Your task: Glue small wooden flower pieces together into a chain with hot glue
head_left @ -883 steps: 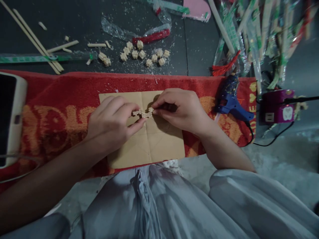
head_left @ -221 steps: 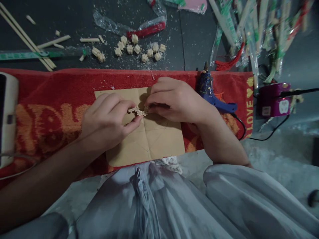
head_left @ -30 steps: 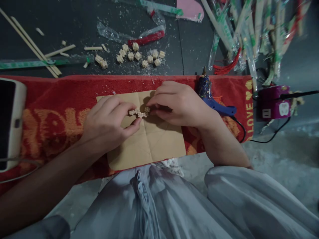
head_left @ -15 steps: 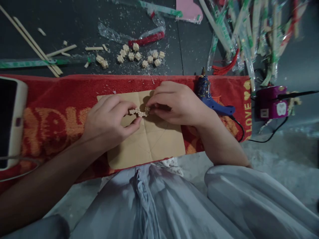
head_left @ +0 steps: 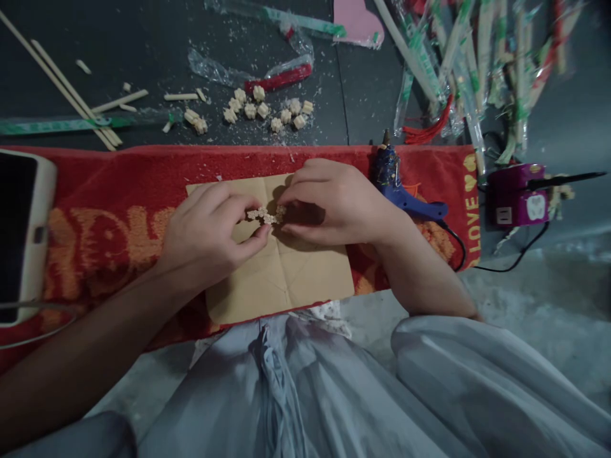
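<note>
A small pale cluster of joined wooden pieces (head_left: 265, 215) hangs just above a creased brown paper sheet (head_left: 296, 280). My left hand (head_left: 210, 232) pinches its left end between thumb and fingers. Pressed against the cluster's right end are the closed fingertips of my right hand (head_left: 334, 202). The paper lies on a red and orange towel (head_left: 109, 210).
A blue glue gun (head_left: 398, 184) lies on the towel right of my right hand, its cord running right. Several loose wooden pieces (head_left: 267, 109), sticks (head_left: 62, 83) and wrappers lie beyond the towel. A phone (head_left: 21, 229) rests at far left, a purple device (head_left: 518, 197) at right.
Both hands have kept their pinch on the cluster with almost no movement. Since 29 s ago the glue gun has been shifted closer to my right hand.
</note>
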### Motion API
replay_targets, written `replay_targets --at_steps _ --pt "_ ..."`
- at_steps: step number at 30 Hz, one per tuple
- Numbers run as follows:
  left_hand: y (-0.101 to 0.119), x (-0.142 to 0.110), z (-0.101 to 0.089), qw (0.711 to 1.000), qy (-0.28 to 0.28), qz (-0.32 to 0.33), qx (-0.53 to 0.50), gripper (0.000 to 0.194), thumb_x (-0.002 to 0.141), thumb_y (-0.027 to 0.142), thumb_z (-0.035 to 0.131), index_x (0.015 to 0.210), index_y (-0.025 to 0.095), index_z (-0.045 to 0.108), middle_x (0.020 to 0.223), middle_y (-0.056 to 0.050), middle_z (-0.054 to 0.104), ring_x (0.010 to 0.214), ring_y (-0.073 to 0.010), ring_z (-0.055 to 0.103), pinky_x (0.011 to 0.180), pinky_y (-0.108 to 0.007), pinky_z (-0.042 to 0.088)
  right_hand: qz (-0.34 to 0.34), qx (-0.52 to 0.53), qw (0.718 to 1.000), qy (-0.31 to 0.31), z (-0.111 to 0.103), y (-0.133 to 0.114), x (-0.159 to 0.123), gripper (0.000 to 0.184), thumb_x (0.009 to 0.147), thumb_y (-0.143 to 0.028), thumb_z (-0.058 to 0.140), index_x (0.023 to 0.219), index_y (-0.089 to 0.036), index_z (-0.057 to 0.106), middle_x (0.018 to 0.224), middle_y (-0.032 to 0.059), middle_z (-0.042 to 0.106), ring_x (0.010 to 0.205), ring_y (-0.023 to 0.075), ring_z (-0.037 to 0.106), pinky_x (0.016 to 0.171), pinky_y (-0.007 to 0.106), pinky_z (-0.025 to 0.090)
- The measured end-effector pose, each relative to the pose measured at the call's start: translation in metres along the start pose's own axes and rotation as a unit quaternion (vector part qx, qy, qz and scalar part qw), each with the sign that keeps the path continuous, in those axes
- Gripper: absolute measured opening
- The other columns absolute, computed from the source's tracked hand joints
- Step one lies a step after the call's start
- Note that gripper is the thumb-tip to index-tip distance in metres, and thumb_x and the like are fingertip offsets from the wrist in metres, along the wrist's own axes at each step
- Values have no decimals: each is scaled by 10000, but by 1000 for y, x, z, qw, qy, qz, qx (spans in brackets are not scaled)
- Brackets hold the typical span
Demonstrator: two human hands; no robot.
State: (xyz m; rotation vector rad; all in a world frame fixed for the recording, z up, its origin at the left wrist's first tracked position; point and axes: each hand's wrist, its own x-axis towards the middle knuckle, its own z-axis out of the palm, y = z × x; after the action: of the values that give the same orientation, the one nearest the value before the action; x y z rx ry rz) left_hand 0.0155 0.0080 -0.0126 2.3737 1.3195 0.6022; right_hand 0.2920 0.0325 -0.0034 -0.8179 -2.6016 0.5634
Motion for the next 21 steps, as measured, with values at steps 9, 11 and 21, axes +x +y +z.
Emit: replay_targets --at_steps 9,11,21 --pt "1 1 1 1000 -9 -14 -20 220 1061 491 633 1033 312 758 989 -26 794 1008 -302 777 943 -474 625 -25 -55 998 28 8 2 2 263 1199 -380 568 1138 -193 743 1048 70 781 962 213 689 862 368 535" --pt "0 1 1 1000 -13 -11 -18 237 1076 495 617 1038 310 760 982 -26 788 1007 -292 776 949 -460 624 -25 -59 998 25 9 2 2 250 1198 -364 564 1123 -201 738 1041 63 771 959 209 682 860 367 535" --pt "-5 -1 3 1000 -7 25 -4 203 1107 452 639 1098 308 782 990 -28 782 1002 -275 771 934 -433 640 -31 -63 997 30 11 2 2 243 1178 -286 534 1104 -184 742 1012 60 744 941 209 661 862 365 513"
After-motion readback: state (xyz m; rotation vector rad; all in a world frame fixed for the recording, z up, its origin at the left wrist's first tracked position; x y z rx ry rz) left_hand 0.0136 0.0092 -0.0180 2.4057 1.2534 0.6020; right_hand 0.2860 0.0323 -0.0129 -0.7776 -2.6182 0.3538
